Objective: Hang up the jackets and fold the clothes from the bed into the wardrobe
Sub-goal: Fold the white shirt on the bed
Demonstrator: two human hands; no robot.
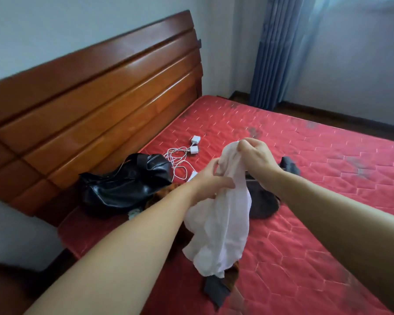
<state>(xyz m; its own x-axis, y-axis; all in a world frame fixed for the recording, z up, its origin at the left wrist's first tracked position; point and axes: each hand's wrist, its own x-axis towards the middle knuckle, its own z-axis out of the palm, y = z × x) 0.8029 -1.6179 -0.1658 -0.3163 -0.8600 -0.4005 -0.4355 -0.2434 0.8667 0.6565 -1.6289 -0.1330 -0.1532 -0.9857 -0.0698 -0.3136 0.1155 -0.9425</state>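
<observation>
A thin white garment (218, 226) hangs above the red mattress (316, 201), held by both hands. My right hand (256, 154) pinches its top edge with curled fingers. My left hand (210, 181) grips the cloth a little lower, to the left. Beneath the garment lie dark grey clothes (263, 202), a brown piece (166, 194) and a dark cloth (215, 289) near the front. A shiny black leather jacket (125, 185) is crumpled by the headboard. The wardrobe is out of view.
Two white chargers (195, 144) with tangled white cables (176, 160) lie near the wooden headboard (96, 101). A small dark cloth (289, 165) sits behind my right wrist. Blue curtains (273, 53) hang at the far corner; dark floor runs along the wall.
</observation>
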